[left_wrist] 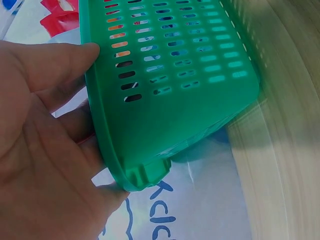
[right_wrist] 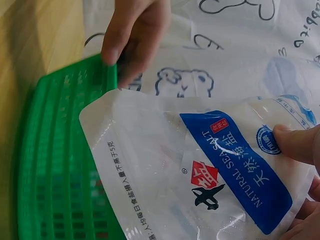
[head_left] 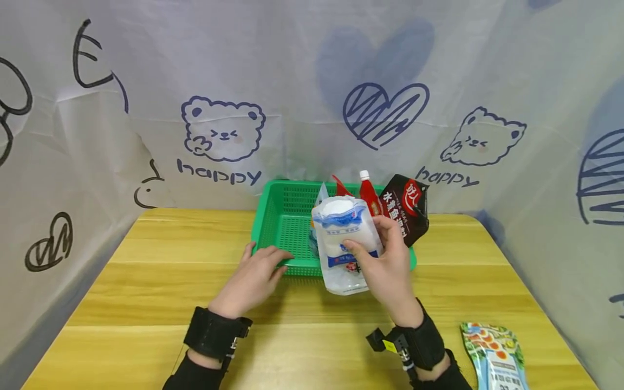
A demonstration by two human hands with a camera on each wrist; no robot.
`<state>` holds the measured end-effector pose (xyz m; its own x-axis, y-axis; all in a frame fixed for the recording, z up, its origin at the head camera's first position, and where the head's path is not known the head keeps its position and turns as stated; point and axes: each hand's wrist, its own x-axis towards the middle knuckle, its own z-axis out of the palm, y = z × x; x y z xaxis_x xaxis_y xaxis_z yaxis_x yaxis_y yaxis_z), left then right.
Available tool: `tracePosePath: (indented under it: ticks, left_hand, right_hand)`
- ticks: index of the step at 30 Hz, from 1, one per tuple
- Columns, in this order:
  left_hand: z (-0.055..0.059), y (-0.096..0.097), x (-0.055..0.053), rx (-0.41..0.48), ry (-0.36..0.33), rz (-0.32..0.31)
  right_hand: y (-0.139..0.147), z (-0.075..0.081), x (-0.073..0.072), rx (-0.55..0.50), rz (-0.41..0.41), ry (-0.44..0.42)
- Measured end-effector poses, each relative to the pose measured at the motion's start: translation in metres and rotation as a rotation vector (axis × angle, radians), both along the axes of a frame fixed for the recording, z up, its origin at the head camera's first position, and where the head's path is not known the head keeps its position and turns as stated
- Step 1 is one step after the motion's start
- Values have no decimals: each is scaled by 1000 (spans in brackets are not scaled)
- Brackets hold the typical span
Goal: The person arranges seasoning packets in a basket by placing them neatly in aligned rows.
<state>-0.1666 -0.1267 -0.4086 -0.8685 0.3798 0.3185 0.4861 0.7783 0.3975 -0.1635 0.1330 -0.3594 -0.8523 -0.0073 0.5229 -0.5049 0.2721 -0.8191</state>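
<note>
My right hand [head_left: 387,265] pinches a white and blue bag of sea salt [head_left: 336,230], thumb on its printed front. The bag is held tilted over the near side of a green plastic basket [head_left: 304,267]. In the right wrist view the blue label [right_wrist: 240,172] reads "NATURAL SEA SALT". At the basket's near left corner, my left hand [head_left: 253,276] grips the rim, with the thumb [left_wrist: 75,57] outside and the fingers reaching inside. Behind the salt, a red spouted pouch [head_left: 369,196] with a white cap and a black seasoning packet [head_left: 409,208] stand in the basket, partly hidden.
A colourful flat pouch [head_left: 494,355] lies on the wooden table [head_left: 161,271] at the near right. Another red packet tip [head_left: 341,187] sticks up at the back of the basket. White sheeting [head_left: 302,70] with drawings hangs behind and along both sides.
</note>
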Motion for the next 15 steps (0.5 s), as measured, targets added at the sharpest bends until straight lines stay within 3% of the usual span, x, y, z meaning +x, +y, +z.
tracePosePath:
  ticks: [7, 15]
  left_hand:
    - [-1, 0, 0, 0, -16, 7]
    - [4, 0, -1, 30, -57, 27]
  right_hand:
    - [-19, -2, 1, -64, 69, -5]
    - [-27, -3, 1, -38, 94, 30]
